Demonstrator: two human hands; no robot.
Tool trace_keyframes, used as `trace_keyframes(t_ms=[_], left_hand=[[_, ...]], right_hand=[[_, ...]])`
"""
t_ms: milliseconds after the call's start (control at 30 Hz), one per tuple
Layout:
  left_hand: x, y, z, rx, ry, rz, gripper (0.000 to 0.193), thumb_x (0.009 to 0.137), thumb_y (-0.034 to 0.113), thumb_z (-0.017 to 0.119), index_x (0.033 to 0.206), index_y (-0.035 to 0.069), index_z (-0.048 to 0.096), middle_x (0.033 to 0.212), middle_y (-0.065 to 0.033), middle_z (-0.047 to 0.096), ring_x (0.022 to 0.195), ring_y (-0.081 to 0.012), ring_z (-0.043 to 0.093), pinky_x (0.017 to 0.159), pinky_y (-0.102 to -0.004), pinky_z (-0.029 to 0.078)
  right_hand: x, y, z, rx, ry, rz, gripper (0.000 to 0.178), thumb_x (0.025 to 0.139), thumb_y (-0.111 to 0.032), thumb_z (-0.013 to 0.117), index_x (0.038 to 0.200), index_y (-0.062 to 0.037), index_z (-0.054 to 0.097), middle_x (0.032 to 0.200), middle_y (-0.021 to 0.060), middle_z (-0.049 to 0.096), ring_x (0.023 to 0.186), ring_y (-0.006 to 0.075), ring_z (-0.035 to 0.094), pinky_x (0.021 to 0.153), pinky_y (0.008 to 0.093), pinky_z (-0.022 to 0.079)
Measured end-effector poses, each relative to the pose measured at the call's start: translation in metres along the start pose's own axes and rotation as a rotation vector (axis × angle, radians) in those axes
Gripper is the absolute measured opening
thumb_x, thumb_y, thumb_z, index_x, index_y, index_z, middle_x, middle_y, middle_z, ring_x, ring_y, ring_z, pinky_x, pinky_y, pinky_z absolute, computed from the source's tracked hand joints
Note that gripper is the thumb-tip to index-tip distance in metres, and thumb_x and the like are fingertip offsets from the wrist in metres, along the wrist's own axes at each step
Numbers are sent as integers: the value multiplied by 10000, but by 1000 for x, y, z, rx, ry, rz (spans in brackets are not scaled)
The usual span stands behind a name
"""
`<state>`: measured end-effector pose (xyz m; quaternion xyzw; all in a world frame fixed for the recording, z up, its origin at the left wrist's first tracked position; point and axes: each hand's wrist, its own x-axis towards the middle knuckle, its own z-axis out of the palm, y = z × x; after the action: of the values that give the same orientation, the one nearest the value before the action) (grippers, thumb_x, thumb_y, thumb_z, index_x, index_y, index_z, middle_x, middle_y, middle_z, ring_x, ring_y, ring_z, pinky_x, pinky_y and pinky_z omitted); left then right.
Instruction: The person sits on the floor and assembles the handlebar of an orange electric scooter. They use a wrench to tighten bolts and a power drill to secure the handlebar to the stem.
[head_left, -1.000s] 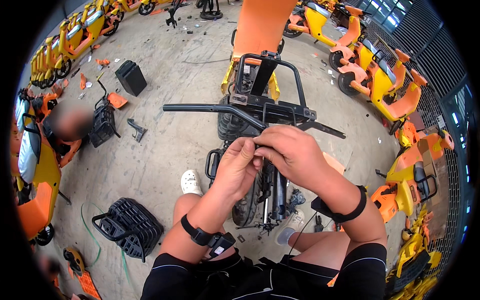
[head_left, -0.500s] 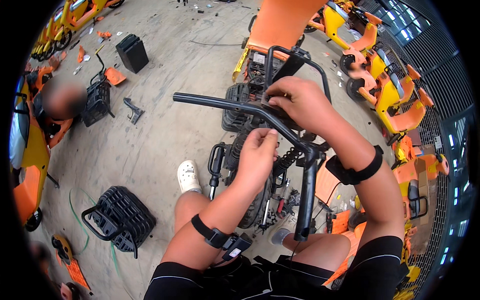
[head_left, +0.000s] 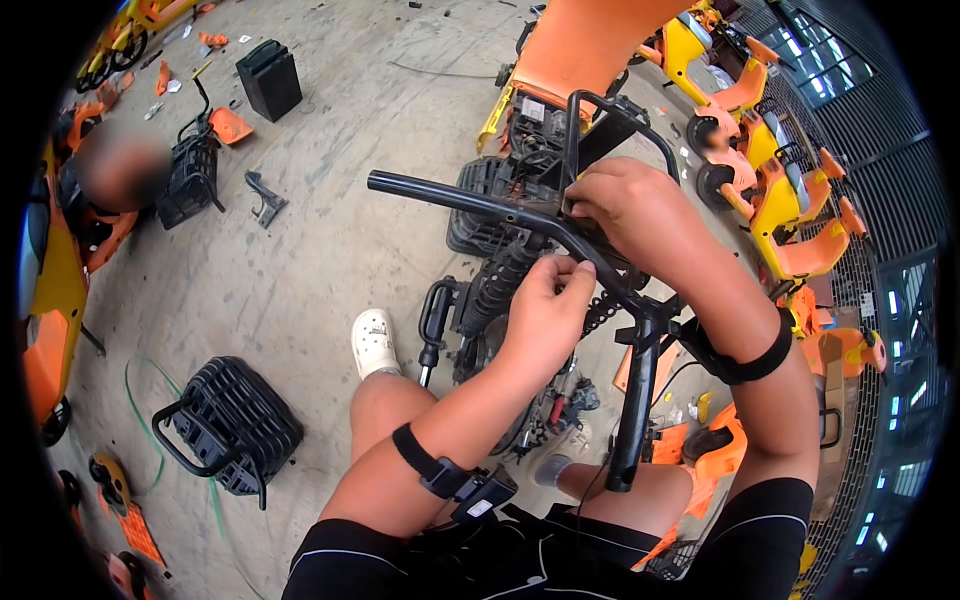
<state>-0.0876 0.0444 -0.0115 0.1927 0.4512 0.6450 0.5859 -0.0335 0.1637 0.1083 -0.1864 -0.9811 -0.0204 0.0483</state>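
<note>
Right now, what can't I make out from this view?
Head view: anything inside the left hand, hidden by the hand itself.
Head view: whether the right hand grips anything, hidden by its knuckles.
Head view: far end of the orange panel, cut off by the upper edge.

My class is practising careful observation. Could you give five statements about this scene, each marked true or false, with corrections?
1. The left hand is close to the bent black bar. True.
2. The right hand wears a glove. False: it is bare.
3. Each forearm wears a black strap. True.
4. The upright black box is on the person's right. False: it stands on the floor to the left.
5. The person's left shoe is white. True.
</note>
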Motion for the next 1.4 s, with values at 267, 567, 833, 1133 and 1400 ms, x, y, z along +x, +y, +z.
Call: trace_keyframes(t_ms=[267, 567, 833, 1133, 1400], left_hand=[[1, -4, -2, 33, 0, 35, 299, 996, 271, 606, 1104, -6, 584, 854, -2, 571, 717, -73, 519, 646, -245, 456], [5, -8, -1, 74, 31, 103, 294, 990, 266, 607, 1051, -21, 603, 808, -27, 593, 675, -83, 526, 615, -253, 450], [1, -1, -2, 80, 63, 96, 315, 945, 252, 638, 1014, -55, 618, 814, -104, 665, 733, -166, 619, 678, -323, 487], [4, -9, 1, 30, 15, 98, 304, 993, 284, 594, 1037, -17, 602, 837, -34, 595, 698, -92, 540, 622, -260, 460], [-10, -1, 2, -51, -70, -41, 308, 1019, 330, 541, 1031, 28, 598, 838, -24, 574, 720, -103, 530, 663, -264, 455]], right_hand=[[4, -7, 0, -115, -19, -22, 88, 775, -92, 682, 819, -19, 659, 849, 127, 656, 912, 330, 642, 785, 434, 526], [7, -16, 0, -219, -13, -86, 90, 783, -97, 653, 819, -31, 604, 860, 113, 611, 909, 306, 612, 801, 409, 516], [9, -17, 5, -342, -28, -122, 122, 820, -150, 579, 869, -39, 563, 875, 118, 589, 911, 307, 600, 845, 406, 487], [1, -11, 0, -249, 30, -57, 240, 878, -237, 658, 960, -20, 593, 915, 139, 609, 926, 337, 610, 822, 420, 494], [-157, 55, -76, 337, 1035, 717, 308, 1041, -297, 539, 1130, -41, 685, 903, -1, 636, 705, 43, 486, 624, 198, 380]])
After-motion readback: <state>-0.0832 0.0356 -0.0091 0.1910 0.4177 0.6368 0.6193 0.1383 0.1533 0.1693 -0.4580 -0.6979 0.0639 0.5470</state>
